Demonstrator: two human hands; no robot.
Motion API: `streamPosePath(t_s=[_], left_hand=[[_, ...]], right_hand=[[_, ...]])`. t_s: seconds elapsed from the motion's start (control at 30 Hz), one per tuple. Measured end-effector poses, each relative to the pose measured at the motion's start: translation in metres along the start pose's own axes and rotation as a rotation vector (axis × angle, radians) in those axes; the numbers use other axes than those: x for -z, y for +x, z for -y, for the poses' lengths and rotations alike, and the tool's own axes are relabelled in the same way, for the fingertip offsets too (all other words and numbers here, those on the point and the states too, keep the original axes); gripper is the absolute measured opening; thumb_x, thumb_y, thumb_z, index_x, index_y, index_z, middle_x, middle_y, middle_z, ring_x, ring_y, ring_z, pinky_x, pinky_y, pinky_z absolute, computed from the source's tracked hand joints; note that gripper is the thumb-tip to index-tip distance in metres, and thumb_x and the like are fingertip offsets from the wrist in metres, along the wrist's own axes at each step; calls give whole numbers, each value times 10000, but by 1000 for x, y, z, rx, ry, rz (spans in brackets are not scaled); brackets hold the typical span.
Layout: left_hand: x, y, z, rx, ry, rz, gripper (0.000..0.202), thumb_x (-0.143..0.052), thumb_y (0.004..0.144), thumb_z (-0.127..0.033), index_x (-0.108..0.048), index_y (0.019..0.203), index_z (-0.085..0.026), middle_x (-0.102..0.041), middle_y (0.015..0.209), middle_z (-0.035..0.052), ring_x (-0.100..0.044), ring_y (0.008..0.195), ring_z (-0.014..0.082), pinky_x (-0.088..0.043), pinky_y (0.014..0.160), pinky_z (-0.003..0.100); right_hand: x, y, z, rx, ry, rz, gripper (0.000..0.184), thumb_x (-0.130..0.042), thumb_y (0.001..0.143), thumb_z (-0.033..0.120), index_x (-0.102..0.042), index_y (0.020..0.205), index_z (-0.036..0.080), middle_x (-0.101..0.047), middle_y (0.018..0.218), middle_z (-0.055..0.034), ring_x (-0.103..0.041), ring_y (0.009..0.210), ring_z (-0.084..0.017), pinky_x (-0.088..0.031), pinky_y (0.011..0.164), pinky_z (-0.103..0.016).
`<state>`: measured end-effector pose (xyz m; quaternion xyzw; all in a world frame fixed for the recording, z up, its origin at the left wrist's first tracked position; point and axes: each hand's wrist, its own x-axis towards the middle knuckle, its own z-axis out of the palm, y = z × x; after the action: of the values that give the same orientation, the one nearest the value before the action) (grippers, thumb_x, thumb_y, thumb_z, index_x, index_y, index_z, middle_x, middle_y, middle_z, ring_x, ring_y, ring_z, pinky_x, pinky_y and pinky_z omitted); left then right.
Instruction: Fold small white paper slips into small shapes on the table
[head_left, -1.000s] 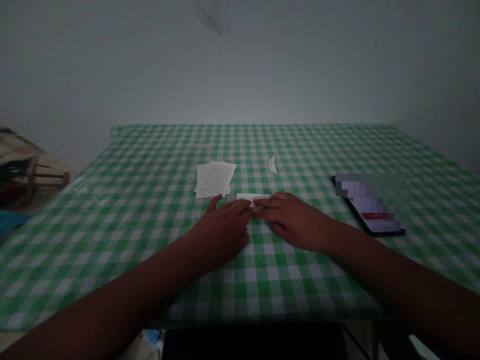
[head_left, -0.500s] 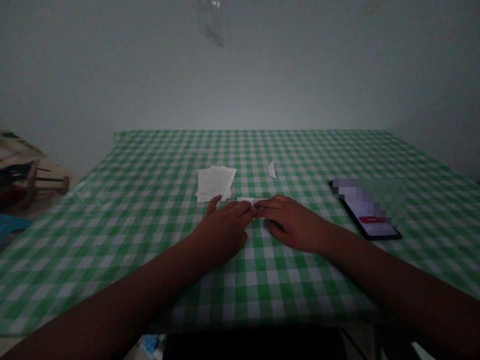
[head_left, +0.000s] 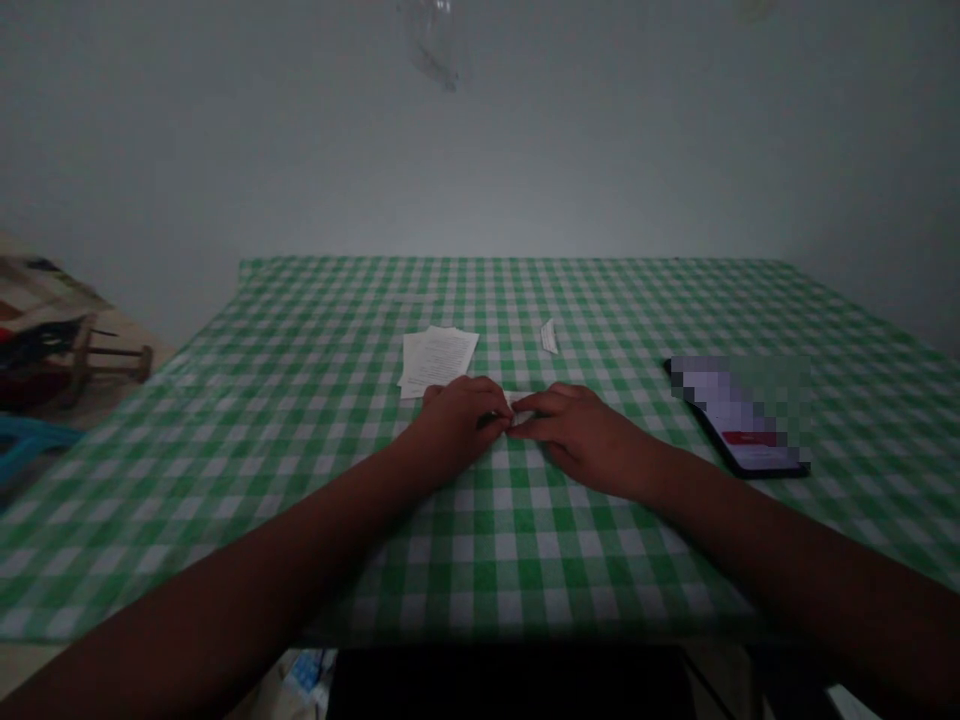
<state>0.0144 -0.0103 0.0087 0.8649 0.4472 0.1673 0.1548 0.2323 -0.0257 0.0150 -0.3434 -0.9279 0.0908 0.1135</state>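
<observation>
Between my hands lies a small white piece of paper (head_left: pixel 517 396), mostly hidden under the fingers. My left hand (head_left: pixel 465 415) pinches it near the middle, thumb and fingertips together. From the other side my right hand (head_left: pixel 574 430) has its fingers closed on the same paper, fingertips nearly touching the left ones. Just beyond the left hand rests a loose stack of printed paper sheets (head_left: pixel 439 355). A small folded paper (head_left: pixel 549 336) with printed lines stands or lies farther back, right of the stack.
A green and white checked cloth (head_left: pixel 510 550) covers the table. On the right lies a phone (head_left: pixel 739 437) with a lit, partly blurred screen. A pale wall (head_left: pixel 525 150) rises behind the table. At far left are a wooden stool (head_left: pixel 112 355) and something blue (head_left: pixel 34 445).
My left hand has gone from lying fairly flat with a raised thumb to a pinch at the paper. The view has shifted slightly; the right hand stays nearly in place.
</observation>
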Motion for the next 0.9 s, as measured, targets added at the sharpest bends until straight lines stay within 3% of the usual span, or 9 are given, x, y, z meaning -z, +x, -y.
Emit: streamPosePath(t_s=[0.3, 0.47, 0.6, 0.77, 0.9], left_hand=[[-2, 3, 2, 194, 188, -188, 129, -575, 857, -178, -659, 934, -238, -597, 1139, 70, -475, 1102, 301, -418, 832, 472], [3, 7, 9, 208, 268, -210, 132, -550, 859, -174, -632, 950, -224, -593, 1097, 86, -492, 1071, 301, -432, 812, 457], [7, 6, 9, 101, 224, -203, 176, -521, 866, -133, -619, 995, -202, -614, 1069, 78, -540, 1034, 256, -442, 834, 419], [10, 2, 5, -125, 118, -14, 129, -531, 897, -174, -649, 945, -197, -661, 965, 35, -614, 912, 178, -446, 832, 348], [5, 1, 0, -106, 167, 0, 96, -583, 868, -228, -669, 906, -209, -669, 956, 31, -609, 930, 201, -438, 825, 361]], right_hand=[[0, -1, -3, 2, 20, 25, 489, -506, 843, 34, -672, 1236, 273, -598, 1363, -70, -538, 1177, -261, -418, 989, -494], [1, -2, -3, -5, 48, 17, 485, -511, 844, 33, -677, 1226, 281, -600, 1364, -65, -539, 1175, -258, -417, 990, -502], [1, -2, -3, -2, 45, 13, 473, -496, 864, 45, -668, 1243, 271, -600, 1366, -68, -539, 1177, -256, -421, 989, -494], [-2, -1, -6, 27, 62, -19, 441, -517, 868, 69, -669, 1229, 272, -625, 1323, -65, -554, 1163, -245, -417, 1000, -484], [-3, 0, -6, 37, 60, -30, 457, -505, 860, 59, -662, 1234, 269, -627, 1318, -67, -556, 1154, -245, -414, 1004, -494]])
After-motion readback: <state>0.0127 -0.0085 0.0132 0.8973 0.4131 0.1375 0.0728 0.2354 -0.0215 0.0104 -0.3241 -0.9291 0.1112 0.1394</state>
